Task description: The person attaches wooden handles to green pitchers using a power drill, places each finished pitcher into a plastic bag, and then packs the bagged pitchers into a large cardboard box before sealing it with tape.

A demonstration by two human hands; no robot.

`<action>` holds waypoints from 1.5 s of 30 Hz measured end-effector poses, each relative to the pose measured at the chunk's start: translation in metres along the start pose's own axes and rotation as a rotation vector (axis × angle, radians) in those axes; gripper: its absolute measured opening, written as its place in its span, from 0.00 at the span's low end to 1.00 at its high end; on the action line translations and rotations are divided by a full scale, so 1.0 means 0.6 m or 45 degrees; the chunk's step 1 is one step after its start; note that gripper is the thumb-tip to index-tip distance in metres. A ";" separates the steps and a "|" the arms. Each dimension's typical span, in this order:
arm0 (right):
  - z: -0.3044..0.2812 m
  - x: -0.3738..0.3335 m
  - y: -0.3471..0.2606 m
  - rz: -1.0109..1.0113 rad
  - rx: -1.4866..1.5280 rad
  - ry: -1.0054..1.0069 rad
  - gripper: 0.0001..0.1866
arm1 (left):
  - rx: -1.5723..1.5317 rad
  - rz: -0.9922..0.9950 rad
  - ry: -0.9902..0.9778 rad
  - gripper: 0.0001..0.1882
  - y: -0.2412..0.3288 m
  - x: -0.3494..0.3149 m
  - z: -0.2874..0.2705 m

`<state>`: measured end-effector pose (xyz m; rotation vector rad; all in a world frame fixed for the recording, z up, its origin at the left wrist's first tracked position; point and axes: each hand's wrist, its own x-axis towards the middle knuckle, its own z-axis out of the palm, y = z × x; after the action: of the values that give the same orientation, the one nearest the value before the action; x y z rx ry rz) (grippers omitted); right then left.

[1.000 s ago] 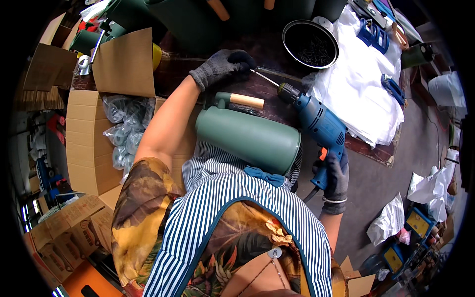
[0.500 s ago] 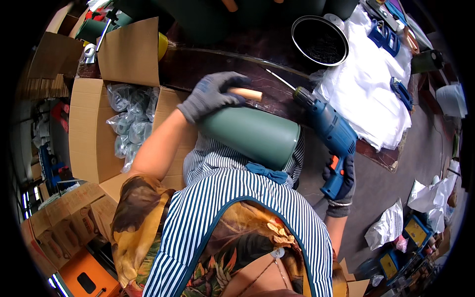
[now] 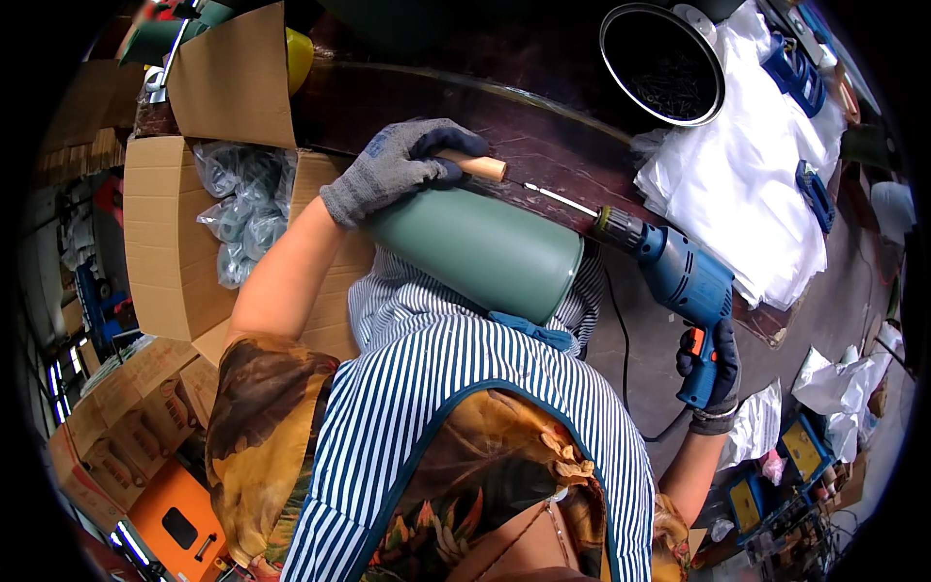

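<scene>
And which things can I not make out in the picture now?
All in the head view:
Wooden handle, left end: covered by the left grip.
Small pieces in the bowl: too tiny and dark to count.
Clear bags: creases obscure what lies inside.
Yellow object, left part: hidden by the carton flap.

glare on the white sheets (image 3: pixel 742 204), gloom at the far side of the table (image 3: pixel 543 145).
from where i stand, light falls hardest on the right, where those sheets turn almost blown out and their folds fade in places; the tabletop gives a faint sheen, then sinks to near black. the green cylinder (image 3: pixel 465 247) carries a soft highlight, the clear bags (image 3: pixel 233 218) glint, and the pan (image 3: pixel 626 53) has a shining rim around a shadowed inside. the blue drill (image 3: pixel 684 272) and the apron's (image 3: pixel 485 359) stripes look crisp; clutter at the sides is bent and softer, ringed by black corners.
</scene>
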<state>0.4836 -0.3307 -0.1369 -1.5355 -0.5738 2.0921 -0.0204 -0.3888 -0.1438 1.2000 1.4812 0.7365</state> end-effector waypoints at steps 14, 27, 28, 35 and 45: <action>0.074 0.054 -0.056 0.296 -0.067 -0.188 0.30 | 0.034 -0.048 -0.034 0.18 -0.005 0.012 0.007; 0.102 0.045 -0.053 0.186 -0.077 -0.104 0.25 | 0.146 -0.078 -0.061 0.18 -0.006 0.020 0.004; 0.103 0.046 -0.054 0.186 -0.071 -0.107 0.26 | 0.145 -0.060 -0.061 0.18 -0.006 0.020 0.004; 0.086 0.055 -0.038 0.218 -0.088 -0.023 0.26 | 0.165 0.014 -0.019 0.18 -0.007 0.022 0.005; 0.064 0.065 -0.024 0.128 -0.089 -0.249 0.29 | 0.177 0.004 -0.008 0.18 -0.005 0.021 0.009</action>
<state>0.4388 -0.2977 -0.1474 -1.4329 -0.6577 2.3397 -0.0158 -0.3786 -0.1520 1.3078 1.5458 0.6396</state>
